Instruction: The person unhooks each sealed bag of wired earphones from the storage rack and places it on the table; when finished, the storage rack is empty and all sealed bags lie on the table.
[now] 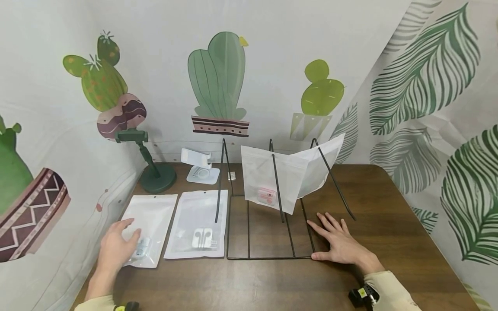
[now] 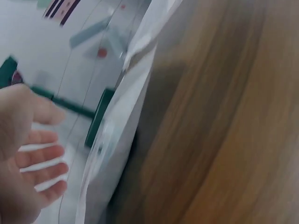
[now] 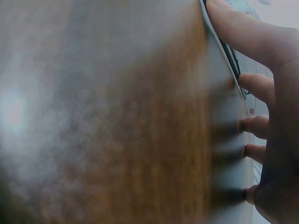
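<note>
My left hand (image 1: 116,242) hovers over the left white zip pouch (image 1: 153,211), thumb and fingers apart. In the left wrist view its fingers (image 2: 44,156) are bent loosely above the pouch with nothing between them. Inside that pouch a small pale-blue item (image 1: 142,248) shows through the clear front. My right hand (image 1: 342,244) rests spread on the table, thumb and index fingertip right at the side of the black wire rack (image 1: 268,258). Two white pouches stand in the rack: the front pouch (image 1: 272,172) shows a pink case (image 1: 266,196), and another pouch (image 1: 324,166) leans behind it.
Beside the left pouch lies a second flat pouch (image 1: 196,207) with white earphones (image 1: 202,238) inside, its right edge by the rack. Behind stand a dark green phone stand (image 1: 157,179) and a pale folding stand (image 1: 202,175). A patterned cloth (image 1: 272,86) hangs beyond the wooden table (image 1: 249,285).
</note>
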{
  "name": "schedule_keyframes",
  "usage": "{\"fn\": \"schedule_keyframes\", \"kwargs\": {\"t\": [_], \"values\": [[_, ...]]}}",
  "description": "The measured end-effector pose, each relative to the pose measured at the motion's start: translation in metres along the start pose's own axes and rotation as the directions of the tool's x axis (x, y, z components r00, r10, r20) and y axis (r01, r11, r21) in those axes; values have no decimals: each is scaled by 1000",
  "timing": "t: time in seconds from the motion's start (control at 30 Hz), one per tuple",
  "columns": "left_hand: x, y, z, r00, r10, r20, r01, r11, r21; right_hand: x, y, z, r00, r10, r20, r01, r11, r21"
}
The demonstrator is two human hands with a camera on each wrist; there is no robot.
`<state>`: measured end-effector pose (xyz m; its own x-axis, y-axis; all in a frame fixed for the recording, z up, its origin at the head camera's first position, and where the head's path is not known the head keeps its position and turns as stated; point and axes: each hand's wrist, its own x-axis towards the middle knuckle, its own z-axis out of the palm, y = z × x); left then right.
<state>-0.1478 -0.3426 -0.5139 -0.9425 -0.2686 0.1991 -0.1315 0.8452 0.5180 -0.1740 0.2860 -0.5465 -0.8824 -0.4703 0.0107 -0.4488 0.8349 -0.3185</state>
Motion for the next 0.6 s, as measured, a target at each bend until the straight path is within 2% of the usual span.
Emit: {"fn": "schedule_keyframes", "kwargs": {"t": [0.1, 0.23, 0.37, 0.6], "values": [[0, 13, 10, 991, 136, -7, -137, 990, -30, 0, 1, 0, 1000, -2, -1, 2, 1000, -2], [3, 26, 21, 967, 254, 1, -253, 965, -61, 0, 1, 0, 1000, -4, 2, 4, 1000, -2], [5, 39, 28, 951, 309, 32, -304, 947, -99, 0, 1, 0, 1000, -6, -3, 6, 1000, -3], [3, 59, 40, 929, 346, 134, -334, 937, -104, 0, 1, 1, 1000, -13, -17, 13, 1000, -2]]}}
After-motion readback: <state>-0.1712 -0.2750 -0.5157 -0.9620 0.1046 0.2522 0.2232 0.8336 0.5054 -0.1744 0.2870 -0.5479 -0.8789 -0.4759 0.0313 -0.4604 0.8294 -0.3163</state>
